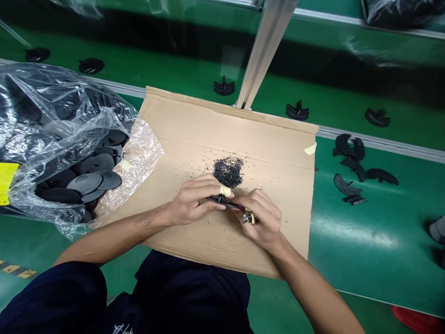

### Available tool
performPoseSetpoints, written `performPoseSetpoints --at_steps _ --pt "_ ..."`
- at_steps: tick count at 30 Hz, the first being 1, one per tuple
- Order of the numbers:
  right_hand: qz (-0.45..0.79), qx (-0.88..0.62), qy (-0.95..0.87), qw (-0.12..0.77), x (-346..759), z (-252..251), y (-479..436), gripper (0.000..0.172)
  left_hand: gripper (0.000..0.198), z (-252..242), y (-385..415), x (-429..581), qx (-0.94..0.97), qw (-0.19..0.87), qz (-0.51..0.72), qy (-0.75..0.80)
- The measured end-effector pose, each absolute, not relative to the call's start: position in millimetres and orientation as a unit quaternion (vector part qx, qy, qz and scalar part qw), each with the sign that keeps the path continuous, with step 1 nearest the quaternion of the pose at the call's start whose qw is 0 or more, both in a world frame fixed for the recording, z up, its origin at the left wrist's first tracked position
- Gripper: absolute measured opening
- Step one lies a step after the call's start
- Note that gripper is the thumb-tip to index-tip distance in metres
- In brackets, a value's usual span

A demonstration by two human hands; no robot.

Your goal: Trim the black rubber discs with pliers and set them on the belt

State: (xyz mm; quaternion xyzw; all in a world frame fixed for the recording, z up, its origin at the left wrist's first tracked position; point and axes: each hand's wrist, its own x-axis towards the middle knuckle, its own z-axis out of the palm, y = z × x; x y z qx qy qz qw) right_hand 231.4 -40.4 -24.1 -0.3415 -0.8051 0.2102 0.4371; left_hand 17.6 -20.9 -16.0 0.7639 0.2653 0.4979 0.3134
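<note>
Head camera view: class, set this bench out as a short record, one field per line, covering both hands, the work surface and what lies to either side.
Left hand: holds a thin black part
Right hand: at the part's other end, with a shiny metal object, type unclear
Work surface: cardboard sheet
Debris: black shavings, heaped beyond the hands
Left side: clear plastic bag, black discs at its mouth
Right side: curved black pieces on green bench
</note>
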Motion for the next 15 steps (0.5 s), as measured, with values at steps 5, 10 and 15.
performPoseSetpoints --at_steps 5,10,15 --pt "0.250 -0.344 -0.784 0.452 228 -18 -41 0.021 0.032 -16 -22 18 0.755 0.371 0.472 0.266" --pt "0.290 -0.378 -0.762 0.439 225 -11 -39 0.014 0.029 -18 -25 19 0.702 0.415 0.477 0.327" --pt "0.329 -0.459 -0.712 0.418 227 -7 -38 0.012 0.023 -18 -22 17 0.664 0.420 0.485 0.383"
